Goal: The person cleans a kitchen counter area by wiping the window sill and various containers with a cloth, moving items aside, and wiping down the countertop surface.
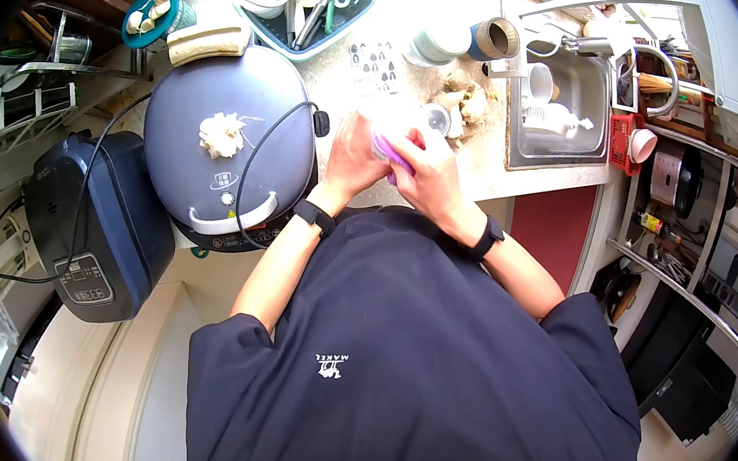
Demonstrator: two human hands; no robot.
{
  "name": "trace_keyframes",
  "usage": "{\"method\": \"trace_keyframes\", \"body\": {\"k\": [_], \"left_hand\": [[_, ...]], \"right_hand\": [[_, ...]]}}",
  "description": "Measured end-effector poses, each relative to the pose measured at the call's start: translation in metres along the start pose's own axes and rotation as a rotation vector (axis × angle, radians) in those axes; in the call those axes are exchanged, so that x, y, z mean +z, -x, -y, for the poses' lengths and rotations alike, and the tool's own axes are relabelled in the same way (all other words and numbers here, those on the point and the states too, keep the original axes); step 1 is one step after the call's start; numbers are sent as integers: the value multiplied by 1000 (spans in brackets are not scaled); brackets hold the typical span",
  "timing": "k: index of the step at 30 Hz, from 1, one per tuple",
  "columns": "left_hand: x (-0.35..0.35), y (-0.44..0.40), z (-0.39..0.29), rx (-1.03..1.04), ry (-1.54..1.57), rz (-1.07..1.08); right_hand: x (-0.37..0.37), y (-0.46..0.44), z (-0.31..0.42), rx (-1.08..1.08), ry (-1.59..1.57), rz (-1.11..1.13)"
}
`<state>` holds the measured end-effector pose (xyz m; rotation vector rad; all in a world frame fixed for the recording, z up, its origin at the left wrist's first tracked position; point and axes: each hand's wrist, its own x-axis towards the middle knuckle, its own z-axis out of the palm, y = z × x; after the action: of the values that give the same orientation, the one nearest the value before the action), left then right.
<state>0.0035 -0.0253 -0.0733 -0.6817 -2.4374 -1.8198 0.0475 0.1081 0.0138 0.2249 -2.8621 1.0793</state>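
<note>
Over the counter's front edge, my left hand [352, 157] and my right hand [430, 173] meet on a small purple-and-clear object [396, 152]. Its kind I cannot make out; glare and my fingers hide most of it. My right hand's fingers are closed round its purple part. The left-hand fingers curl against its other side, washed out by light. Just beyond my right hand a clear glass container [436, 119] stands on the counter. Several ginger-like knobbly pieces [469, 105] lie beside that container.
At left sits a blue electric griddle [185, 106] with a pale crumpled clump [222, 136] on its lid. A dark blue appliance [103, 222] stands farther left. Behind are a utensil basket [356, 25] and a cardboard-coloured roll [495, 39]. The sink [589, 140] holds a white bottle.
</note>
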Motion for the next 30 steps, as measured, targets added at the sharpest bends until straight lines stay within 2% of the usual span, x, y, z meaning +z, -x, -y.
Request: {"method": "trace_keyframes", "body": {"k": [3, 4, 5, 7, 9, 13, 19, 20, 28, 30], "left_hand": [[-3, -1, -8, 4, 31, -19], [-2, -1, -7, 13, 32, -24], [-1, 0, -6, -6, 26, -19], [-1, -1, -6, -46, 12, -8], [0, 0, 1, 4, -5, -3], [0, 1, 4, 43, 19, 11], [1, 1, 1, 67, 13, -24], [3, 1, 5, 81, 22, -21], [3, 4, 5, 31, 18, -15], [4, 4, 3, 27, 21, -38]], "right_hand": [[-15, -4, -10, -113, 149, 75], [-16, -14, -14, -158, 213, -16], [-14, -22, -14, -81, 202, -38], [-9, -27, -12, -108, 230, -48], [-5, -19, -2, -126, 214, -26], [-20, 8, 0, -118, 121, 140], [-17, -3, -9, -277, 170, 178], [-12, -7, -7, -288, 125, 124], [-23, 5, -4, -244, 214, 178], [-15, -13, -4, -260, 217, 111]]}}
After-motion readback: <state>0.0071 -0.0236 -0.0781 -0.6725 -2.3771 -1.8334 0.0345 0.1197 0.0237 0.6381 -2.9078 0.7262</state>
